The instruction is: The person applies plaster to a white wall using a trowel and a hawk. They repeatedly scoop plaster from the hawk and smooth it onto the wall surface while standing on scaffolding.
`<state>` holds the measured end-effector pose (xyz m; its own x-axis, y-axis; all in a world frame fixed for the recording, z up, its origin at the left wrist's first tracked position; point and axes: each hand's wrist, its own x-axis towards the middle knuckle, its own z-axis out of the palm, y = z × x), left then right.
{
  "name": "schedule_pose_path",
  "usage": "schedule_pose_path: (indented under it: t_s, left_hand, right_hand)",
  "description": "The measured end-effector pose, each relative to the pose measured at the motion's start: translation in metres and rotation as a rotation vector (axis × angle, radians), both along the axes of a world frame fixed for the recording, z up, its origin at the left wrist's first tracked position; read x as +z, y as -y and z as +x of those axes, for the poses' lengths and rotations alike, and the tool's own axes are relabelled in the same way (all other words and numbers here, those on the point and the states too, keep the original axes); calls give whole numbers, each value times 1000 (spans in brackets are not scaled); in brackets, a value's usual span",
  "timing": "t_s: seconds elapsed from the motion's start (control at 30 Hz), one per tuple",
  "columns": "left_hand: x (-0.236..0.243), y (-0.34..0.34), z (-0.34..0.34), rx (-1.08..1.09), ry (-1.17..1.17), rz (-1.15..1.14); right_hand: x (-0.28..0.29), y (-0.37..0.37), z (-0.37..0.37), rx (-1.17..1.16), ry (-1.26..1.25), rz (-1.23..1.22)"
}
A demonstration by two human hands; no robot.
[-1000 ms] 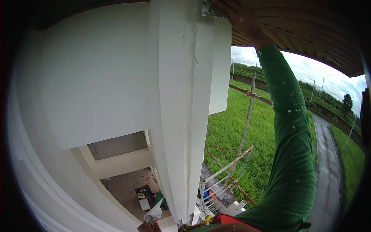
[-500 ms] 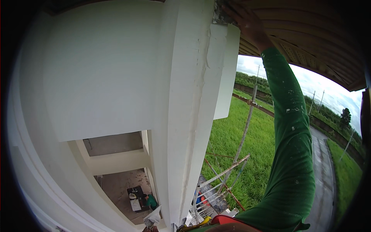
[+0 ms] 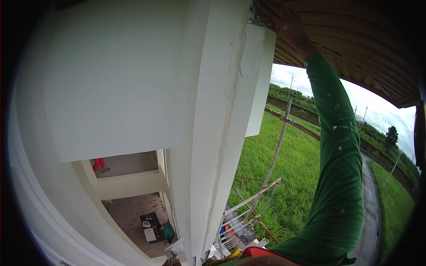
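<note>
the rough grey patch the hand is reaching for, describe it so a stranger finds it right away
Follow the white column up to where it meets the brown slatted ceiling. There, beside the right hand in the green sleeve, sits the grey patch, the only rough, unpainted spot on the white surface.

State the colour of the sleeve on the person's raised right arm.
Green, flecked with small white spots: the sleeve shows best in the head view.

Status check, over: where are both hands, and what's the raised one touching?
Right hand raised, pressed at the top corner of the white column under the ribbed soffit. Grip unclear. Left hand out of view. Nothing between hand and column.
</note>
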<state>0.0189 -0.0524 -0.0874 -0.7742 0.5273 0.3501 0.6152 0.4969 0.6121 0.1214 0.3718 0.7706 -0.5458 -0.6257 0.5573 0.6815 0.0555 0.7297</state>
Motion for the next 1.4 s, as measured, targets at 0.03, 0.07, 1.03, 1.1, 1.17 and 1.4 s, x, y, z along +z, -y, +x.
schedule_pose_path:
  t_s: [0.03, 0.07, 1.03, 1.1, 1.17, 1.4]
  left_hand:
    - [-2, -2, -2, -23, -18, -22]
    - [-3, -4, -4, -45, -37, -44]
    - [14, -10, 5, -72, -21, 230]
    - [28, -6, 7, -97, -137, 184]
    - [35, -4, 9, -67, -191, 132]
    - [57, -1, 12, -119, -195, 16]
  right_hand:
    - [0, 0, 0, 31, 25, -14]
    - [-1, 0, 0, 62, 51, -28]
    - [1, -23, 11, 125, 112, 139]
    - [1, -25, 13, 182, 157, 198]
    - [2, -33, 17, 91, 111, 177]
    - [-11, -81, 49, 213, 67, 52]
